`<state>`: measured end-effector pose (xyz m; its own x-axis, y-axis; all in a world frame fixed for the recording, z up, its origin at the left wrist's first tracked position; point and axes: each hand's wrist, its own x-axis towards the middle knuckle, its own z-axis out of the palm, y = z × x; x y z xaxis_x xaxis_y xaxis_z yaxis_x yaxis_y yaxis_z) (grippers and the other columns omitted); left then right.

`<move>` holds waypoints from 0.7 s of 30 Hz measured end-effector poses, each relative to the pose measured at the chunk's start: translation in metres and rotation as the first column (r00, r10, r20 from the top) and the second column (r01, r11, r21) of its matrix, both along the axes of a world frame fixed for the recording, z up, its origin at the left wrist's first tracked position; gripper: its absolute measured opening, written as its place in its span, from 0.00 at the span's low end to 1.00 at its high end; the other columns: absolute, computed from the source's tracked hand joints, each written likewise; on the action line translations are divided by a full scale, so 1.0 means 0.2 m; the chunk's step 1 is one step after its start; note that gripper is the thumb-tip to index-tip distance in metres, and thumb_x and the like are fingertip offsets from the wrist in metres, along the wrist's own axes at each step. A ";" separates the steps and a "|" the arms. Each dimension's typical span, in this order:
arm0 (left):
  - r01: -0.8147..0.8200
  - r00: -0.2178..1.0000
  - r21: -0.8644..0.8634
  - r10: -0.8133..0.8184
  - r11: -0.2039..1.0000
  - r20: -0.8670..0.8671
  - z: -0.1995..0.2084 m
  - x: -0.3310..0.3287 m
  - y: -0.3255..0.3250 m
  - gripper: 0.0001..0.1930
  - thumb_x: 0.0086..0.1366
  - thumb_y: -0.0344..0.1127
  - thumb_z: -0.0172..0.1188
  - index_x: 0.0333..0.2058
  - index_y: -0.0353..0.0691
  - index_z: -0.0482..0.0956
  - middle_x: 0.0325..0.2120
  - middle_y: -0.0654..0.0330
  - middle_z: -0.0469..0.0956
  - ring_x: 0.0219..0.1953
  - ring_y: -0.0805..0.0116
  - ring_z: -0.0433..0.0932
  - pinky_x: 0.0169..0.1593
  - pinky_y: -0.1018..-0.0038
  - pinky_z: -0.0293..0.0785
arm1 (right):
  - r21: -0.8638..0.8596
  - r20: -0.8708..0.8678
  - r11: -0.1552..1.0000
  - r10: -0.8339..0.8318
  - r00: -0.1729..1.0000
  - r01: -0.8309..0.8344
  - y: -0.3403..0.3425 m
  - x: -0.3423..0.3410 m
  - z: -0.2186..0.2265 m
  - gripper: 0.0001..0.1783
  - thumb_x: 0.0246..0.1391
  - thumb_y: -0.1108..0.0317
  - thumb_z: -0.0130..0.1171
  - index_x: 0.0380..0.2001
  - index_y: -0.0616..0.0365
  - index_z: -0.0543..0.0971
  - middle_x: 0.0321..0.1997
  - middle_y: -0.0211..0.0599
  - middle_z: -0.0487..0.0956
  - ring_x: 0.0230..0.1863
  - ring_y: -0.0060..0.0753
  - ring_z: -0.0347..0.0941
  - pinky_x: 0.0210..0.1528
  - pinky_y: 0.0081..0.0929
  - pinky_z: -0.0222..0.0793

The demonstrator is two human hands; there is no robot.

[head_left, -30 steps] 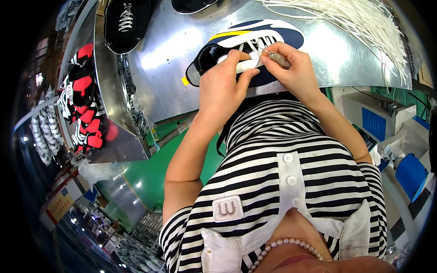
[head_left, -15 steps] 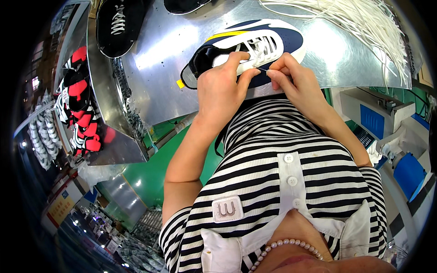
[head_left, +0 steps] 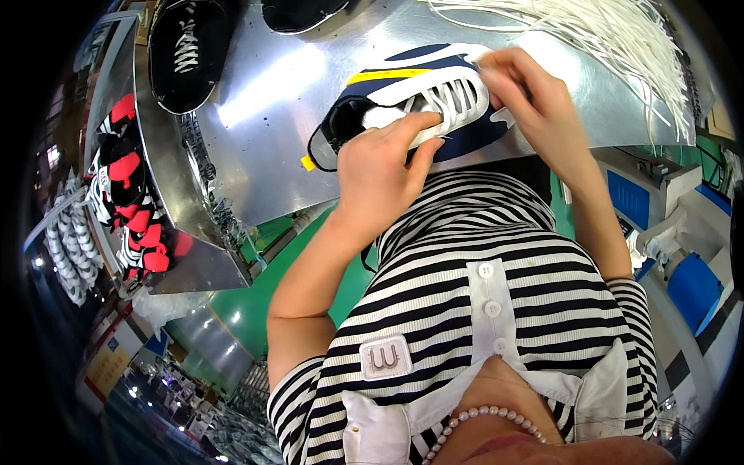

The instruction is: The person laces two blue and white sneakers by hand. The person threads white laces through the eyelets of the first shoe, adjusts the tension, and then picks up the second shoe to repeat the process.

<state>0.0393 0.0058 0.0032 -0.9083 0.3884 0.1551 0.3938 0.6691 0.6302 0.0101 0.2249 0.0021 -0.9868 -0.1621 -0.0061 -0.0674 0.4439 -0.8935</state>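
Note:
A navy, white and yellow sneaker (head_left: pixel 465 138) lies on its sole on the metal table, toe to the right. White shoelace (head_left: pixel 443 102) crosses over its tongue. My left hand (head_left: pixel 380 163) grips the near edge of the shoe's opening between thumb and fingers, beside the eyelets. At the toe end, my right hand (head_left: pixel 535 101) is bent over the shoe's front. Its fingertips are smeared by motion, and whether they hold anything is not visible.
Loose white laces (head_left: pixel 589 46) spread over the table's far right. Black shoes (head_left: pixel 186 58) rest at the far left. Beyond the metal table's (head_left: pixel 263 147) left edge hang red, black and white shoe parts (head_left: pixel 132 186). A machine with a blue panel (head_left: pixel 628 198) stands at the right.
My right hand has left the near eyelets, where it met my left hand over a thin dark strand, and moved up and right to the toe. My left hand stays on the shoe.

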 end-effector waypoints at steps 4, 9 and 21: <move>0.133 0.985 -0.129 -0.117 0.983 0.126 0.06 -0.06 -0.05 0.11 0.57 0.42 0.66 0.35 0.43 0.81 0.15 0.56 0.77 0.18 0.55 0.77 0.24 0.63 0.71 | 0.052 -0.388 0.985 -0.132 0.912 0.165 -0.10 -0.09 -0.22 0.10 0.62 0.62 0.56 0.42 0.54 0.78 0.24 0.40 0.80 0.23 0.41 0.76 0.27 0.30 0.68; 0.172 0.984 -0.276 -0.155 0.946 0.083 0.10 -0.06 -0.15 0.16 0.57 0.44 0.67 0.39 0.40 0.80 0.20 0.54 0.78 0.24 0.54 0.77 0.30 0.63 0.72 | -0.001 -0.201 0.983 -0.178 0.963 0.181 -0.11 -0.08 -0.20 0.12 0.62 0.62 0.58 0.44 0.56 0.78 0.26 0.39 0.80 0.26 0.36 0.77 0.31 0.30 0.70; -0.717 0.692 0.684 0.245 0.132 0.679 -0.30 0.41 -0.08 0.27 0.63 0.21 0.59 0.59 0.33 0.60 0.54 0.53 0.67 0.53 0.65 0.68 0.57 0.69 0.69 | -0.128 -0.052 0.988 -0.095 0.994 0.088 -0.17 -0.02 -0.14 0.12 0.58 0.71 0.62 0.44 0.59 0.79 0.24 0.21 0.72 0.25 0.12 0.61 0.26 0.14 0.57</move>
